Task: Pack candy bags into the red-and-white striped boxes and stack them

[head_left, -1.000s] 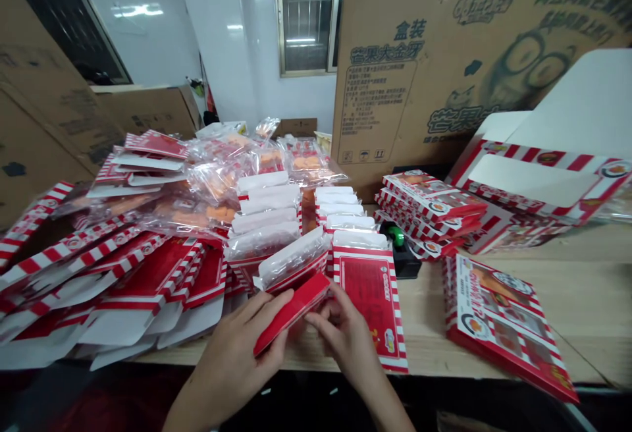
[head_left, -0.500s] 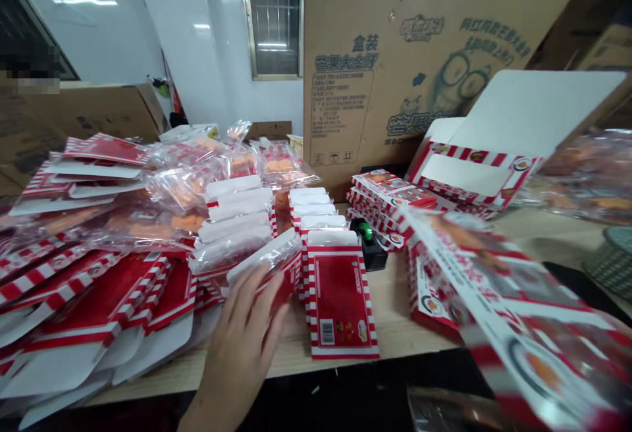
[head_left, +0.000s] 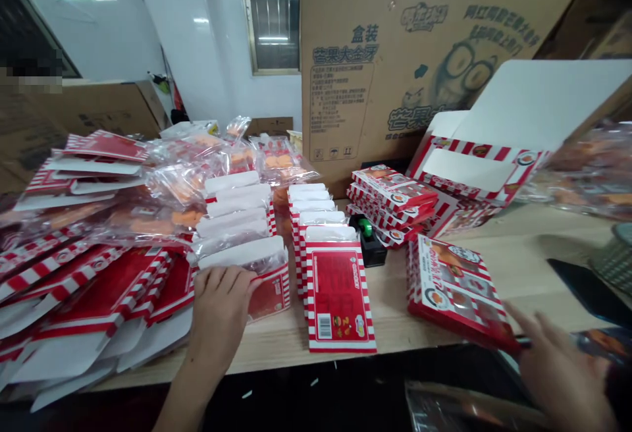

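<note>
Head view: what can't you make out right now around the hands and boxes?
Head view only:
Right hand: cut off by the lower right edge; what it holds is unclear.
Red striped box: left hand covers part of its front.
Upright red box: print too small to read.
Upper left: a pixelated patch blurs what lies behind.

Those printed paperboard boxes [head_left: 338, 294] have a smooth, slightly glossy coat, and the clear plastic bags [head_left: 175, 185] are super shiny and crinkly – meanwhile the corrugated cardboard carton [head_left: 355, 43] looks plain matt and kinda rough, and the pale wooden tabletop [head_left: 523, 267] looks smooth.
</note>
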Demonstrator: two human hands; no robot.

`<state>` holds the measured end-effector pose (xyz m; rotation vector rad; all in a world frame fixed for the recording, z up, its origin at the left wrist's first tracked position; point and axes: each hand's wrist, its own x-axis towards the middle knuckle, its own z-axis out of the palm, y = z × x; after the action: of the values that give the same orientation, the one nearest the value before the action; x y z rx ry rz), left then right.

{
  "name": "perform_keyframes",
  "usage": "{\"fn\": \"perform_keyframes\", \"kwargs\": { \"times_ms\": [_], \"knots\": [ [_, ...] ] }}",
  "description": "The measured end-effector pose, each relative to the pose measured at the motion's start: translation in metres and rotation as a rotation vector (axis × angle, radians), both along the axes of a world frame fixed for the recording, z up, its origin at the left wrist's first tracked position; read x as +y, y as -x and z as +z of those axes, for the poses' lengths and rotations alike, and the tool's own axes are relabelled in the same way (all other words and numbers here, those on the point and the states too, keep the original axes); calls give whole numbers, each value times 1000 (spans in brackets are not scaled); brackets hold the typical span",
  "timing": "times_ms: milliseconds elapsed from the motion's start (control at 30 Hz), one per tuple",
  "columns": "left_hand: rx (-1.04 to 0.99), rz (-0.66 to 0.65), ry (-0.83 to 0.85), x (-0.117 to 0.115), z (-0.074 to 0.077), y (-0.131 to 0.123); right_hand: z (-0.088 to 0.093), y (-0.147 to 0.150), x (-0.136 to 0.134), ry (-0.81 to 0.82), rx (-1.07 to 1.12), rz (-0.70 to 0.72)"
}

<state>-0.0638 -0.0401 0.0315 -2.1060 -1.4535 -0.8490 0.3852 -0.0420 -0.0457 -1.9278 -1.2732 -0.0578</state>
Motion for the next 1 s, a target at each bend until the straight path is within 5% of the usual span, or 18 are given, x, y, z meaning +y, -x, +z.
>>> {"fn": "perform_keyframes", "kwargs": {
  "times_ms": [100, 267, 367, 467, 600, 767, 867, 1000],
  "knots": [
    [-35, -123, 104, -10, 7, 4, 23, 61, 6, -138, -35, 172],
    [-87, -138, 159, -25, 8, 3, 36, 221, 14, -297, 204, 964],
    [-217, -109, -23, -32, -7, 7, 31, 280, 20, -391, 335, 1071],
    [-699, 22, -216, -35, -26, 12, 29, 294, 29, -459, 333, 1058],
    [-1312, 188, -117, -28, -36, 11, 33, 289, 37, -495, 173, 1140],
    [-1505, 234, -27, -13, -24, 9, 36, 293, 38, -478, 220, 1198],
    [-1538, 200, 66, -13, -18, 9, 38, 303, 33, -349, 469, 1193],
    [-1472, 218, -7, -17, -12, 1, 45, 315, 28, -228, 889, 1134]
  ]
}}
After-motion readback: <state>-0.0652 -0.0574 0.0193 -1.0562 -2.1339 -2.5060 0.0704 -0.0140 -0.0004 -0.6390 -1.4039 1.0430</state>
